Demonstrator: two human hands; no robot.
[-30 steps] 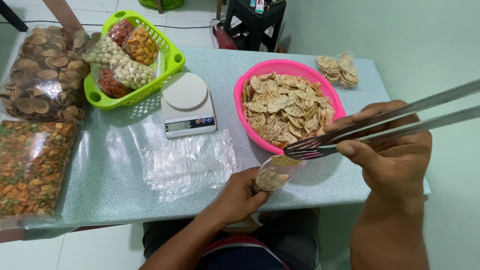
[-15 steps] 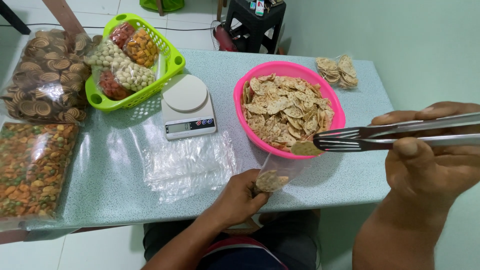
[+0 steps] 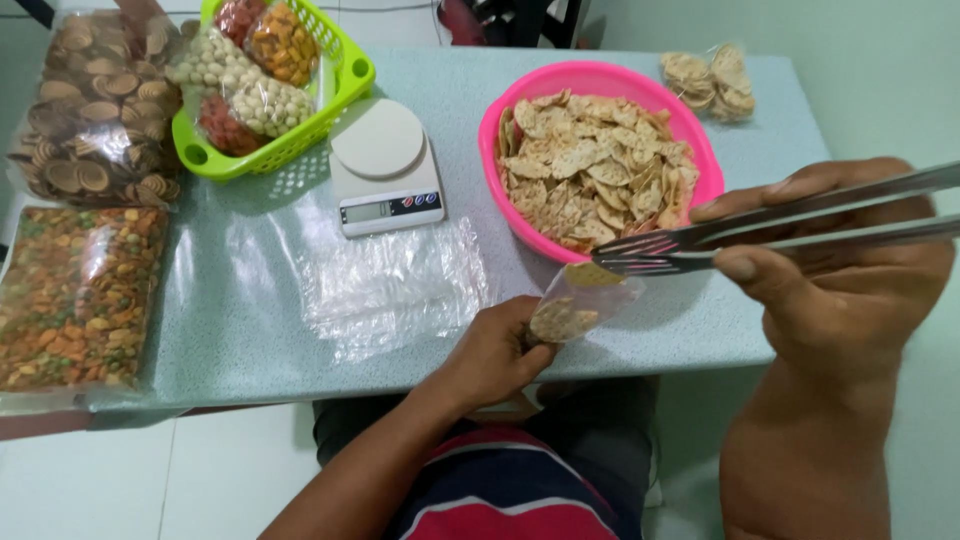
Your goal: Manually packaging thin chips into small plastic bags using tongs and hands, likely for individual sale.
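Note:
My left hand [image 3: 495, 355] grips a small clear plastic bag [image 3: 580, 303] with a few flat crackers in it, at the table's near edge. My right hand [image 3: 835, 265] holds metal tongs [image 3: 760, 228], whose tips pinch a cracker [image 3: 592, 273] just above the bag's mouth. Behind the tongs stands a pink bowl [image 3: 510, 205] full of pale flat crackers.
A white kitchen scale [image 3: 385, 165] sits mid-table, with a pile of clear plastic bags [image 3: 390, 285] in front of it. A green basket [image 3: 345, 85] of bagged snacks stands at the back left. Two large snack bags [image 3: 85, 285] lie at the left. Small filled bags [image 3: 710, 80] lie far right.
The tongs swung from the bowl toward me and lowered, bringing a cracker over the bag's mouth. My left hand kept the bag in place.

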